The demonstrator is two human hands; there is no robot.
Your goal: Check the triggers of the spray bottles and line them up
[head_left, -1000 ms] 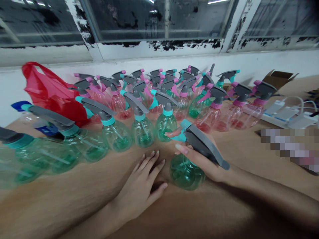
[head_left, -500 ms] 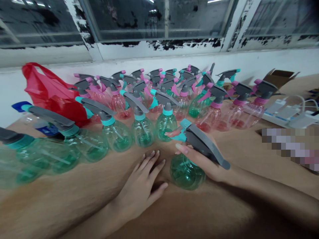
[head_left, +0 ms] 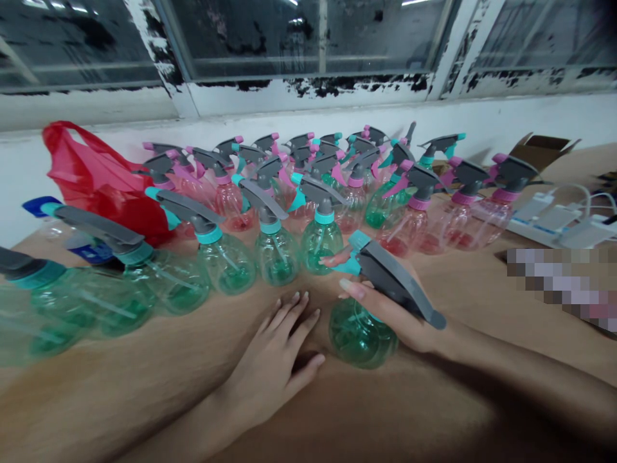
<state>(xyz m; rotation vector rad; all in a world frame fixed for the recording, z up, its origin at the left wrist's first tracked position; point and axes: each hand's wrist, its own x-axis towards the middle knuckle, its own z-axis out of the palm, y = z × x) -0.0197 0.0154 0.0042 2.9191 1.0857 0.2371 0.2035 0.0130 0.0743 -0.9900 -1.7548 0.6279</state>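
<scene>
In my right hand (head_left: 400, 312) is a green spray bottle (head_left: 361, 337) with a grey and turquoise trigger head (head_left: 393, 276). My fingers wrap round its neck just under the head, and the forefinger lies by the turquoise trigger. The bottle's base is at the tabletop. My left hand (head_left: 274, 357) lies flat on the table (head_left: 193, 386), fingers stretched out and holding nothing, to the left of that bottle. Beyond my hands stands a row of green spray bottles (head_left: 277, 254) with turquoise collars.
Behind that row stand several pink spray bottles (head_left: 400, 225) mixed with green ones. At left are a red plastic bag (head_left: 101, 186) and a blue-capped bottle (head_left: 89, 247). On the right lie a power strip (head_left: 544, 222), cables and an open cardboard box (head_left: 540, 154). A window wall (head_left: 308, 96) closes the back.
</scene>
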